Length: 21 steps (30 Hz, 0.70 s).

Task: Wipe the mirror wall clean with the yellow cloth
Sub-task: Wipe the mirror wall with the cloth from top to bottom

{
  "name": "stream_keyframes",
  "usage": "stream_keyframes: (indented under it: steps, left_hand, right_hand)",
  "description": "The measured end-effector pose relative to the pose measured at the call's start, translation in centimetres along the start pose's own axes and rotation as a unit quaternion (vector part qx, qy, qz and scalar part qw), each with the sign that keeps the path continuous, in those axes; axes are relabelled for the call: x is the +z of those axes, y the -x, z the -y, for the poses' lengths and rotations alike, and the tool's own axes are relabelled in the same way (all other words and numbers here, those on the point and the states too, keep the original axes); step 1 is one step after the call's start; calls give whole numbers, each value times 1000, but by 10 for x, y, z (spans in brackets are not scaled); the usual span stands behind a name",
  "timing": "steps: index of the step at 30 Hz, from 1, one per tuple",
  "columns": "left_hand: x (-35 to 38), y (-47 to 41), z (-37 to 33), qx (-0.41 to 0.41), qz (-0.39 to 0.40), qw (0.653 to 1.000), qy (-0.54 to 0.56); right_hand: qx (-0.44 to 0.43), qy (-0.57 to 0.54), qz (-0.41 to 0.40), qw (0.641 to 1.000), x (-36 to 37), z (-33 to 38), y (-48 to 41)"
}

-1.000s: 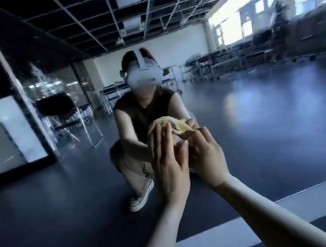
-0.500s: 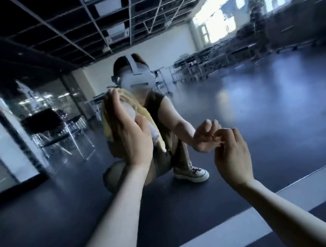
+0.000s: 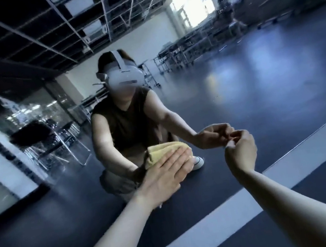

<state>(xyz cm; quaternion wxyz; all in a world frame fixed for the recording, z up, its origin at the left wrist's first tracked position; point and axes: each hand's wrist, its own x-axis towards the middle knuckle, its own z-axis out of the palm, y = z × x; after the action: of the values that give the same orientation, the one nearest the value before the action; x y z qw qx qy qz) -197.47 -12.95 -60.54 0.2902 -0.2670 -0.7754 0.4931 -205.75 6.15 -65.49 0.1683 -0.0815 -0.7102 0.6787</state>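
As I crouch close to the glass, my forearms reach out over a pale strip [image 3: 208, 234] that crosses the dark floor. My left hand [image 3: 166, 174] is the working one. Its fingers lie straight and together, palm flat, pressing the yellow cloth [image 3: 163, 150] against the mirror wall [image 3: 282, 92]. The cloth is bunched into a pad, longer across than it is tall. It shows above and to the left of my fingertips, low on the glass.

My right hand [image 3: 241, 151] hangs to the right of the cloth, well apart from it, fingers loosely curled with nothing in them. It comes close to the glass, though I cannot tell whether it touches.

The cloth lies straight ahead of my left hand and under it, so I judge the next stroke belongs to that arm, sweeping the pad sideways along its long axis.

Farther off, the mirror shows my own crouching reflection [image 3: 123, 125], a chair [image 3: 36, 133], and rows of tables [image 3: 199, 50] beside bright windows [image 3: 192, 8]. I see nothing that serves as a container, and whatever sits on those tables is too blurred to tell.
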Motion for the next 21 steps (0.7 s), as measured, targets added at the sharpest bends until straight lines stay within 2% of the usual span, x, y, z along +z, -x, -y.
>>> stream_keyframes:
  steps: [1,4,6,11,12,14,17,19,21]
  left_hand:
    - [-7,-8,21,-6,-7,1000,-20]
    - [-34,-49,90,-166,-80,983,15]
    - [-44,-76,114,-242,-111,963,47]
    - [-33,-122,70,-339,-175,923,42]
    - [-27,-128,51,-323,-184,927,46]
    - [-11,-133,6,-228,-180,956,42]
    - [8,-120,-60,-26,-62,997,30]
    - [11,-118,-62,51,-19,998,29]
    - [5,-133,-36,65,-57,996,30]
  right_hand:
    - [5,5,2,1000,-1,-2,1]
    - [0,33,14,999,-7,-7,-5]
    - [10,45,14,999,-12,-11,-17]
    - [100,1,-45,994,-30,-17,-42]
    - [103,-4,-45,994,-33,-17,-43]
    - [105,-12,-42,994,-37,-15,-46]
    - [111,-25,-45,992,-41,-15,-49]
    - [119,-32,-50,991,-45,-17,-53]
    - [125,-28,-47,991,-47,-22,-57]
